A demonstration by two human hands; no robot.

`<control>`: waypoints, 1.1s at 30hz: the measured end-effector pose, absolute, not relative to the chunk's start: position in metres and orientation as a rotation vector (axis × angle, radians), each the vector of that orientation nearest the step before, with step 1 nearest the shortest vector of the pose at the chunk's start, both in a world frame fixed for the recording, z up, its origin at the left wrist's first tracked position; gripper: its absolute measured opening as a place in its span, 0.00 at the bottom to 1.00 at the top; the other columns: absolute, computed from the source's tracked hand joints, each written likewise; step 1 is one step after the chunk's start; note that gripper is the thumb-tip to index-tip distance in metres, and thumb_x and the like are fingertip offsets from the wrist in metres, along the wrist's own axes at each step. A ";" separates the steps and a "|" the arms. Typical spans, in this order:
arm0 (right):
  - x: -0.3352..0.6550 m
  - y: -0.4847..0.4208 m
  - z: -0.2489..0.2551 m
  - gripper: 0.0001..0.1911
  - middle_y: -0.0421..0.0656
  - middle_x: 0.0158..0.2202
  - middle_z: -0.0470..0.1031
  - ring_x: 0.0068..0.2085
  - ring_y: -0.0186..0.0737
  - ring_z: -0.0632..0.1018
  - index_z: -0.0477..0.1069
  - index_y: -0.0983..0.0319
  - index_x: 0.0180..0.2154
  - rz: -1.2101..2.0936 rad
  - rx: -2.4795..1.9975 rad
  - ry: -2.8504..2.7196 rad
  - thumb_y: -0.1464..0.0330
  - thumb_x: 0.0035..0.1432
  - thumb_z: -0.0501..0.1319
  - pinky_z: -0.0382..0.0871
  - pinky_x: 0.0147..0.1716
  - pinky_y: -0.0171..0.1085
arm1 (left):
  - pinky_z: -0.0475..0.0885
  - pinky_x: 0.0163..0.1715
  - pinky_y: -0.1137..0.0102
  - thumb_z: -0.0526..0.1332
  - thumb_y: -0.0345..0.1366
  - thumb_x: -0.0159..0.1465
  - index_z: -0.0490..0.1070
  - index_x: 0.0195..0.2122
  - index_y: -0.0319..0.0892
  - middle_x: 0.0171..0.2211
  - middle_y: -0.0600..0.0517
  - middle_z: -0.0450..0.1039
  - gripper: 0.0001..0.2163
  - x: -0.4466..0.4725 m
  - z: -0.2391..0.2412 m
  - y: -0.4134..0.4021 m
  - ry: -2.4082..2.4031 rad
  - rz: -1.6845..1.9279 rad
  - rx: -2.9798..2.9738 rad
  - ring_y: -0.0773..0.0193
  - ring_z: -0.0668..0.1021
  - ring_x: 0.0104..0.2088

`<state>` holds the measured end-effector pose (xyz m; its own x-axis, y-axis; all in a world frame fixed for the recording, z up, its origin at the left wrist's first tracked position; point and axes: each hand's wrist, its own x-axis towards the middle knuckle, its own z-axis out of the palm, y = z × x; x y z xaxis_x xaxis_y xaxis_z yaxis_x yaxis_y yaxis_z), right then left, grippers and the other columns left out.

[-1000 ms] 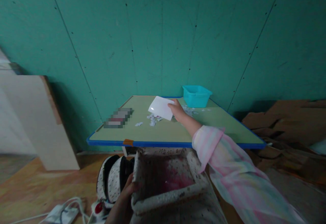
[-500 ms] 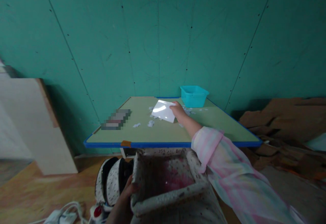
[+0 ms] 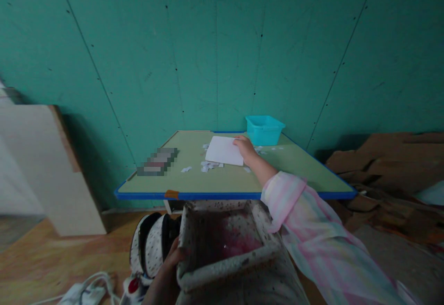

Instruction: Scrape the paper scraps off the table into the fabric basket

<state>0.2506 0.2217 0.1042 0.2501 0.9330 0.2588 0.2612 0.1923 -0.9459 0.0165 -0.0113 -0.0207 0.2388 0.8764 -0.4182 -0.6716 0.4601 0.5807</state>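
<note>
My right hand [image 3: 245,149] is closed on the right edge of a stiff white sheet [image 3: 224,150], held low over the table among scattered white paper scraps [image 3: 209,167]. Some scraps show past the sheet's near and left edges; whether it touches them I cannot tell. Below the table's front edge, my left hand [image 3: 172,264] grips the left side of a speckled, off-white open bin [image 3: 229,268]. The bin's inside is stained reddish. Part of the left hand's fingers is hidden behind the bin wall.
A turquoise plastic basket [image 3: 264,131] stands at the table's back right. A blurred-out flat item [image 3: 157,161] lies on the left. Blue tape edges the table [image 3: 215,196]. Speckled rounded equipment [image 3: 152,245] and a white power strip [image 3: 83,293] are at lower left, cardboard [image 3: 391,166] at right.
The white sheet has turned flatter, losing its glare and curve, and moved slightly right with my right hand. More scraps show at its near edge. My left hand stays on the bin.
</note>
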 end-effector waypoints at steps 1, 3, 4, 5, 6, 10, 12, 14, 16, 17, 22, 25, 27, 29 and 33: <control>0.251 0.221 0.105 0.12 0.37 0.22 0.65 0.26 0.35 0.67 0.65 0.61 0.30 0.694 -1.316 -1.238 0.68 0.37 0.52 0.56 0.22 0.33 | 0.71 0.35 0.67 0.59 0.30 0.51 0.64 0.51 0.44 0.32 0.54 0.80 0.23 0.016 -0.021 -0.011 0.801 1.096 0.304 0.56 0.78 0.37; 0.252 0.219 0.106 0.11 0.36 0.21 0.64 0.25 0.35 0.66 0.64 0.61 0.28 0.693 -1.321 -1.224 0.68 0.37 0.52 0.54 0.22 0.32 | 0.72 0.34 0.67 0.60 0.30 0.50 0.65 0.50 0.43 0.33 0.53 0.80 0.24 0.016 -0.021 -0.011 0.837 1.101 0.302 0.55 0.78 0.37; 0.251 0.218 0.106 0.10 0.36 0.21 0.64 0.25 0.34 0.66 0.64 0.61 0.28 0.711 -1.323 -1.236 0.68 0.37 0.53 0.54 0.22 0.32 | 0.72 0.34 0.66 0.60 0.30 0.49 0.65 0.50 0.43 0.33 0.53 0.80 0.24 0.016 -0.021 -0.011 0.847 1.096 0.299 0.55 0.78 0.38; 0.250 0.217 0.106 0.10 0.35 0.20 0.63 0.24 0.34 0.66 0.64 0.61 0.27 0.736 -1.322 -1.256 0.68 0.36 0.53 0.54 0.21 0.32 | 0.72 0.34 0.65 0.60 0.31 0.49 0.65 0.50 0.43 0.34 0.53 0.79 0.24 0.016 -0.021 -0.010 0.847 1.091 0.298 0.54 0.78 0.38; 0.249 0.215 0.107 0.09 0.35 0.19 0.63 0.24 0.34 0.66 0.64 0.61 0.26 0.767 -1.314 -1.279 0.68 0.36 0.53 0.53 0.21 0.32 | 0.72 0.34 0.64 0.60 0.31 0.49 0.65 0.50 0.44 0.35 0.53 0.79 0.24 0.016 -0.021 -0.010 0.839 1.086 0.297 0.53 0.77 0.39; 0.245 0.209 0.110 0.09 0.34 0.17 0.62 0.22 0.33 0.66 0.64 0.61 0.26 0.951 -1.191 -1.287 0.69 0.36 0.54 0.55 0.21 0.32 | 0.72 0.35 0.65 0.62 0.32 0.48 0.65 0.50 0.45 0.35 0.53 0.79 0.25 0.015 -0.024 -0.009 0.823 1.081 0.312 0.53 0.77 0.40; 0.244 0.205 0.112 0.09 0.34 0.18 0.63 0.22 0.33 0.66 0.63 0.61 0.27 1.048 -1.113 -1.257 0.69 0.36 0.54 0.56 0.20 0.31 | 0.72 0.35 0.66 0.61 0.31 0.49 0.65 0.49 0.44 0.35 0.53 0.79 0.24 0.013 -0.026 -0.008 0.840 1.077 0.336 0.55 0.77 0.39; 0.241 0.201 0.114 0.10 0.34 0.18 0.64 0.21 0.32 0.67 0.63 0.61 0.27 1.121 -1.071 -1.262 0.70 0.36 0.54 0.57 0.21 0.31 | 0.71 0.35 0.67 0.60 0.30 0.50 0.65 0.49 0.43 0.35 0.53 0.79 0.22 0.012 -0.029 -0.008 0.852 1.077 0.357 0.56 0.78 0.39; 0.238 0.198 0.114 0.11 0.34 0.19 0.65 0.21 0.32 0.67 0.63 0.61 0.28 1.181 -1.068 -1.306 0.70 0.36 0.55 0.58 0.21 0.31 | 0.71 0.35 0.67 0.60 0.31 0.51 0.65 0.49 0.42 0.34 0.53 0.79 0.22 0.011 -0.029 -0.008 0.853 1.071 0.361 0.56 0.78 0.38; 0.237 0.197 0.114 0.11 0.35 0.20 0.66 0.22 0.32 0.67 0.64 0.61 0.29 1.200 -1.081 -1.333 0.70 0.36 0.55 0.58 0.21 0.31 | 0.71 0.35 0.66 0.59 0.31 0.51 0.65 0.49 0.42 0.34 0.53 0.79 0.21 0.011 -0.029 -0.009 0.854 1.066 0.362 0.56 0.78 0.37; 0.232 0.198 0.110 0.17 0.36 0.25 0.68 0.25 0.34 0.69 0.63 0.60 0.37 1.109 -1.122 -1.404 0.69 0.39 0.55 0.60 0.24 0.33 | 0.71 0.34 0.66 0.58 0.31 0.52 0.67 0.46 0.43 0.29 0.55 0.79 0.18 0.017 -0.019 -0.012 0.834 1.073 0.346 0.56 0.78 0.37; 0.235 0.203 0.109 0.18 0.37 0.27 0.69 0.27 0.35 0.70 0.62 0.59 0.39 0.990 -1.144 -1.361 0.68 0.40 0.55 0.61 0.25 0.33 | 0.72 0.34 0.66 0.58 0.32 0.52 0.67 0.46 0.45 0.30 0.55 0.79 0.18 0.019 -0.015 -0.014 0.805 1.062 0.312 0.55 0.78 0.38; 0.238 0.206 0.109 0.18 0.37 0.26 0.68 0.26 0.36 0.69 0.63 0.60 0.38 0.899 -1.214 -1.326 0.68 0.40 0.54 0.60 0.25 0.33 | 0.72 0.34 0.65 0.58 0.32 0.52 0.66 0.47 0.43 0.31 0.54 0.79 0.18 0.018 -0.016 -0.013 0.799 1.059 0.338 0.55 0.78 0.37; 0.241 0.208 0.109 0.16 0.37 0.24 0.67 0.26 0.36 0.68 0.64 0.60 0.36 0.819 -1.286 -1.307 0.68 0.39 0.53 0.59 0.24 0.33 | 0.71 0.35 0.65 0.57 0.31 0.53 0.66 0.47 0.42 0.31 0.53 0.79 0.19 0.017 -0.021 -0.012 0.796 1.054 0.362 0.56 0.78 0.36; 0.245 0.210 0.109 0.12 0.38 0.24 0.67 0.28 0.37 0.68 0.66 0.61 0.31 0.716 -1.328 -1.298 0.68 0.39 0.53 0.59 0.26 0.33 | 0.72 0.34 0.64 0.57 0.31 0.53 0.65 0.49 0.41 0.32 0.52 0.79 0.20 0.017 -0.027 -0.010 0.794 1.060 0.354 0.55 0.79 0.34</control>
